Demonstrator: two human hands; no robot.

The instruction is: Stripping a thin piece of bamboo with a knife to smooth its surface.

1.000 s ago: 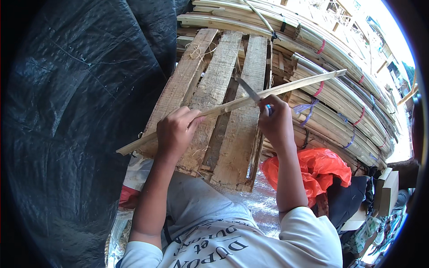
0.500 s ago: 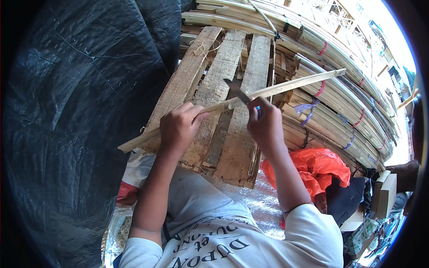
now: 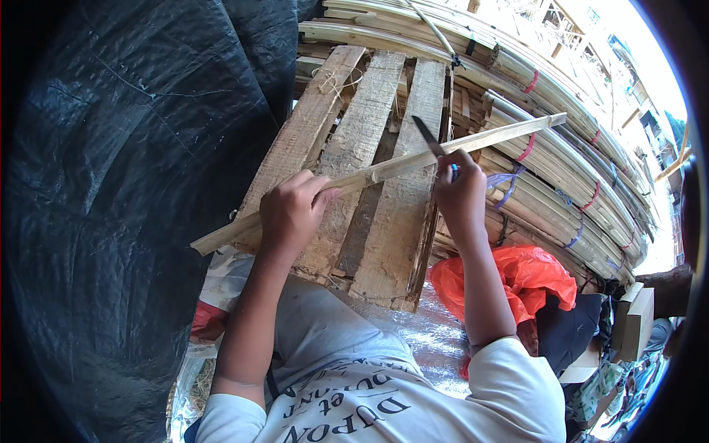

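A long split bamboo strip (image 3: 473,143) lies slantwise over a pallet-like wooden bench, its far end up to the right. My left hand (image 3: 292,214) is closed around it, left of a node. In my right hand (image 3: 461,190) is a knife (image 3: 427,135), its dark blade pointing up and to the left past the strip's upper edge. Something blue shows between the fingers, perhaps the handle. Whether the blade touches the bamboo I cannot tell. Beneath the strip are the bench's rough planks (image 3: 399,221), with gaps between them.
A black tarpaulin (image 3: 140,162) hangs along the left. Bundled bamboo strips (image 3: 583,192), tied with red and purple bands, are stacked at the right and back. An orange-red plastic bag (image 3: 528,277) lies beside my right forearm, with a cardboard box (image 3: 636,325) farther right.
My right hand and the knife have slid right along the bamboo strip, away from my left hand. The left hand keeps its grip, nearly in place.
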